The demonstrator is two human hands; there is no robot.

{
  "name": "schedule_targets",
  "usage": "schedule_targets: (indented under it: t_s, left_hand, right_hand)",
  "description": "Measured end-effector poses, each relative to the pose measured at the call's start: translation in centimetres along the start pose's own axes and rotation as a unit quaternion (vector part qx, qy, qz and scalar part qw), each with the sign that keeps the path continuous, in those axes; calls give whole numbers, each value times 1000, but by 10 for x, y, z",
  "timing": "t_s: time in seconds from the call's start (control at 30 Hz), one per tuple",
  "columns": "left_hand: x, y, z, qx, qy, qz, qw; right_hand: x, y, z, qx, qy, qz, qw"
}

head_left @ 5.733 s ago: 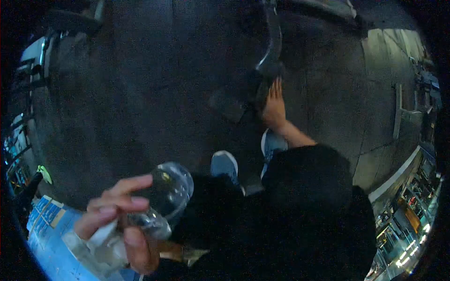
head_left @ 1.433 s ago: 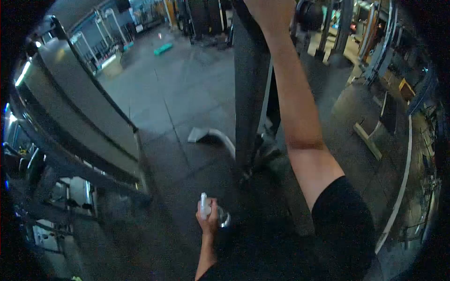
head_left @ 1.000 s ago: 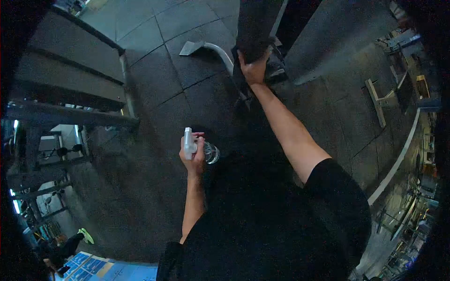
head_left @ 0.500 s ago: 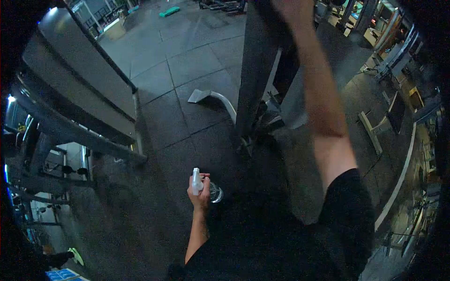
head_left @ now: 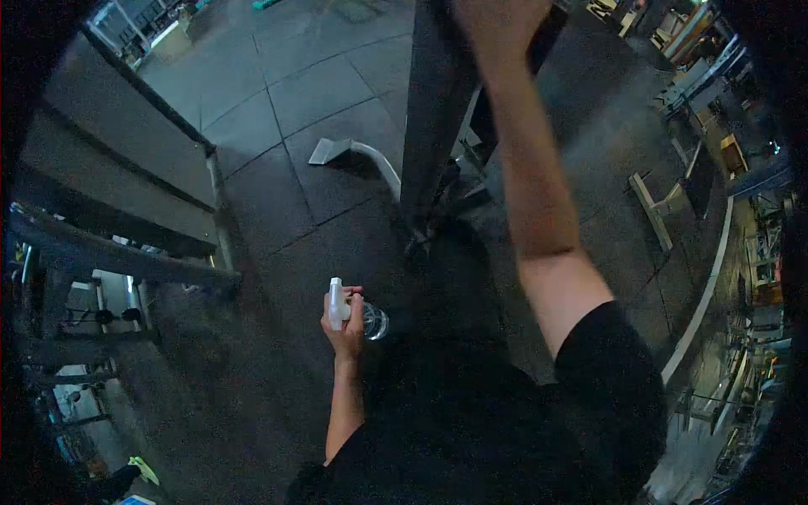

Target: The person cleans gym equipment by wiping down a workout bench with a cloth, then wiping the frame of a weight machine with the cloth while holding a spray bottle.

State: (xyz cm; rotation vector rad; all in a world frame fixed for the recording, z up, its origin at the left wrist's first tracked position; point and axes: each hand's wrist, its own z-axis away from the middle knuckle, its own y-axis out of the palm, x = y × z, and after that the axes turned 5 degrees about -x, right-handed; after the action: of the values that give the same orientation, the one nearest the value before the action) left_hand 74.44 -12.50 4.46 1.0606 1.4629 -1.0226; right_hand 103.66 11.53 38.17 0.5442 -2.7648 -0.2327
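Note:
My left hand (head_left: 345, 335) is wrapped round the neck of a clear spray bottle (head_left: 376, 321) with a white trigger head, low in the middle of the view. The bottle's body tilts to the right, above the dark floor. My right arm stretches up and forward, and my right hand (head_left: 503, 38) is at the top edge against a dark upright panel (head_left: 429, 118) of a gym machine. Its fingers are cut off or blurred, so whether it grips anything is hidden.
A curved metal foot (head_left: 370, 153) sticks out from the upright's base. Left stands a large grey-panelled machine (head_left: 126, 143). A metal frame (head_left: 652, 210) stands on the tiled floor at right. A bright yellow-green shoe (head_left: 145, 470) shows at lower left.
My right hand has shifted left and slightly down along the upright panel. The whole view has moved a little, so the machines and the spray bottle appear further left and higher.

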Motion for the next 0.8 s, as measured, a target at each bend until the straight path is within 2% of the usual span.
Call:
schedule_targets:
  t_s: [0.07,0.13,0.2,0.3,0.37,0.4,0.47,0.5,0.57,0.6,0.63,0.67,0.7,0.73,0.8]
  left_hand:
    - [-1,-3,-4,9,-9,-30,999]
    - [3,-9,2,17,-9,-56,998]
    - [13,-14,-1,24,14,-71,997]
    - [7,-12,4,-1,-13,-73,997]
    - [5,-14,10,-10,4,-71,997]
    - [5,-14,10,-17,22,-68,997]
    - [6,-17,20,-27,25,-47,998]
    - [8,-17,20,-33,27,-25,999]
    - [10,-28,36,-45,20,-26,998]
    - [10,-32,38,-54,14,-21,998]
    - [17,-31,39,-64,28,-24,997]
    - [18,-36,46,-60,27,-24,998]
    - [18,-38,48,-58,2,-22,998]
    - [18,-35,47,-56,-23,-20,998]
    - [16,-34,45,-42,-30,-18,999]
  right_hand:
    - [-29,-24,109,82,100,1,992]
    - [-36,-52,201,61,174,-27,983]
    - [-53,-78,275,184,111,40,976]
    - [-71,-100,352,230,107,66,965]
    - [-76,-114,377,295,220,31,929]
    - [-77,-119,380,288,215,26,933]
    - [-72,-132,384,344,299,-31,890]
    - [-76,-125,379,339,293,-39,893]
    - [-71,-130,373,313,362,-101,873]
    - [-74,-122,362,306,358,-104,876]
    - [-88,-105,342,316,104,45,942]
    - [-92,-101,325,302,-148,198,921]
    - [-65,-91,269,265,39,68,961]
    - [-36,-78,198,212,222,-68,949]
    - [-32,-53,123,190,167,-34,967]
